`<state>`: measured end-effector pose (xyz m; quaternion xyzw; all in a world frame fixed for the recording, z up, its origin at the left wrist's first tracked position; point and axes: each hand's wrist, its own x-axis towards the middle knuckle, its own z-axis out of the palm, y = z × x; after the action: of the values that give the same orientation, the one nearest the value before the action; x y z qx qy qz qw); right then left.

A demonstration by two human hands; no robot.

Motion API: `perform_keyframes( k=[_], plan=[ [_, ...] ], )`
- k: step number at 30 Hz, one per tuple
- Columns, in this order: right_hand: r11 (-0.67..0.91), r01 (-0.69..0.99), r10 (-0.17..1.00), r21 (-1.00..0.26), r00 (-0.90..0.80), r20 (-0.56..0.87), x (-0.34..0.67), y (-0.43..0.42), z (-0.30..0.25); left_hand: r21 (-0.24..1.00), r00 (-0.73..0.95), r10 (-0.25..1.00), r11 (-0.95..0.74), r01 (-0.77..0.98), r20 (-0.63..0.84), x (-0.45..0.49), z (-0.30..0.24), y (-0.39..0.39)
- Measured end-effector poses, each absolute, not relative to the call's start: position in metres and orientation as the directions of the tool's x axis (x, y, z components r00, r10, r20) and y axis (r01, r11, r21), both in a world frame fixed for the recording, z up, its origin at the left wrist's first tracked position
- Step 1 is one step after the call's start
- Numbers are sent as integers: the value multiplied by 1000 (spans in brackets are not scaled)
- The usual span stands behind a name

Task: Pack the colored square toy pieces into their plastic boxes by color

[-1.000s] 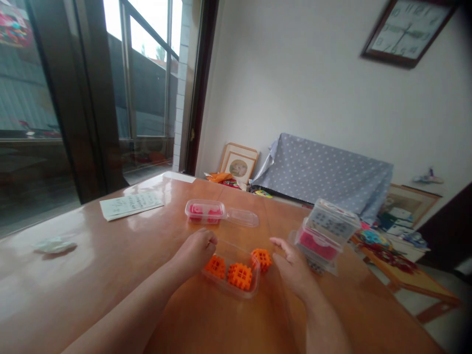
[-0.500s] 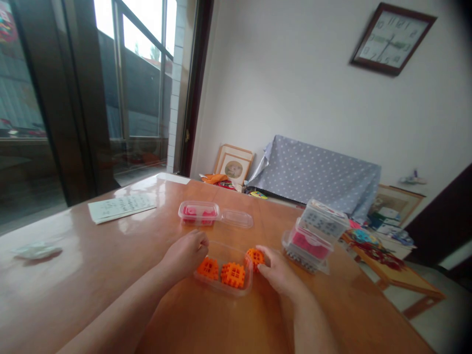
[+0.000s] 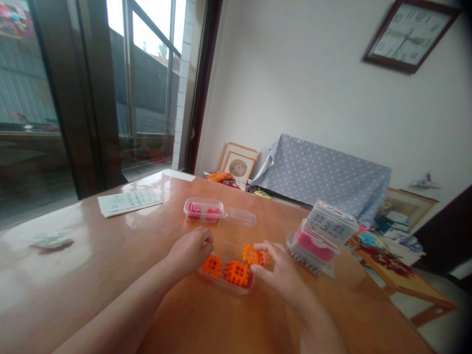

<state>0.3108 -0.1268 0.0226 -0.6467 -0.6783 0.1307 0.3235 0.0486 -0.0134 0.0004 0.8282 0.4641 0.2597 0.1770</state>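
Observation:
A clear plastic container (image 3: 221,286) sits on the wooden table (image 3: 110,255) right in front of me, with two orange lattice blocks (image 3: 236,273) inside. My left hand (image 3: 191,250) rests closed against the container's left rim. My right hand (image 3: 277,270) pinches a third orange lattice block (image 3: 253,255) just above the container's right end.
Behind lie a small clear box with pink pieces (image 3: 204,210) and its lid (image 3: 241,217). A tilted stack of clear boxes (image 3: 320,237) stands at the right. A paper sheet (image 3: 129,201) and a crumpled tissue (image 3: 49,241) lie at the left. The table's right edge is close by.
My right hand closed on the orange block that lay beside the container and lifted it over the container's right end. My left hand stayed at the left rim.

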Motion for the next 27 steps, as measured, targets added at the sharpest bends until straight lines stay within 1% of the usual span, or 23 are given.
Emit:
perform_keyframes(
  k=[4,9,16,23,27],
  plan=[
    [120,832,977,-541,-1,215,297,-129,18,535,432,863,-503,679,262,48,2,-15],
    [93,846,985,-524,-2,172,293,-129,16,532,437,863,-501,682,253,49,3,-15],
    [118,820,989,-560,-44,144,293,-131,22,546,428,865,-498,674,261,49,2,-14],
    [121,824,988,-554,-46,147,293,-130,17,540,432,860,-508,671,272,49,3,-14],
    [174,810,982,-560,-103,156,287,-130,14,536,435,851,-524,662,295,49,1,-13]
  ],
)
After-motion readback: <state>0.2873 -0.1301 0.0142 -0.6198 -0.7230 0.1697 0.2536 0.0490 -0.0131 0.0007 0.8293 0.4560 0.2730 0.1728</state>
